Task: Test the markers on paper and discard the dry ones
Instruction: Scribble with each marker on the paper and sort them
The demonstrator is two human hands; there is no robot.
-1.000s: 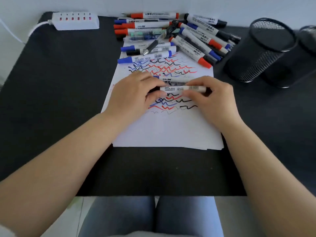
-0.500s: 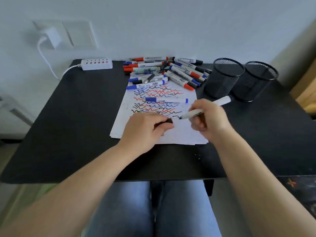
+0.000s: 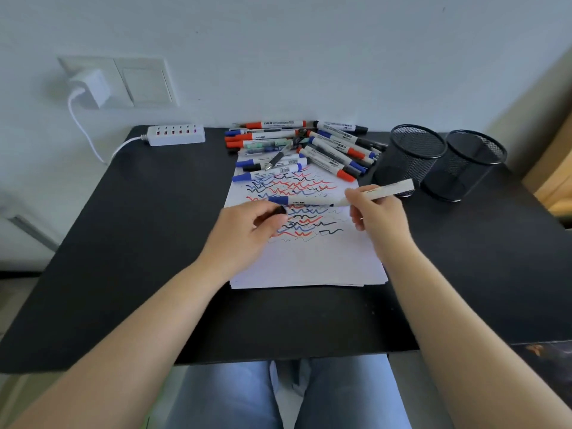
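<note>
Black table (image 3: 123,243), paper stack (image 3: 309,264), marker pile (image 3: 309,144), two mesh cups (image 3: 439,162), power strip (image 3: 176,135)

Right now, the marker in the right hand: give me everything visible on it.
The marker is a slim white barrel, plastic by its look, with small dark print near the grip. It is uncapped: the dark cap sits pinched in the left hand. The right hand grips its middle like a pen. It slants, rear end raised toward the mesh cups, nib end low over the scribbled paper. Ink colour and paper contact cannot be told.

Right hand (image 3: 379,216) gripping marker (image 3: 382,191), left hand (image 3: 247,232) pinching cap (image 3: 279,210)
</note>
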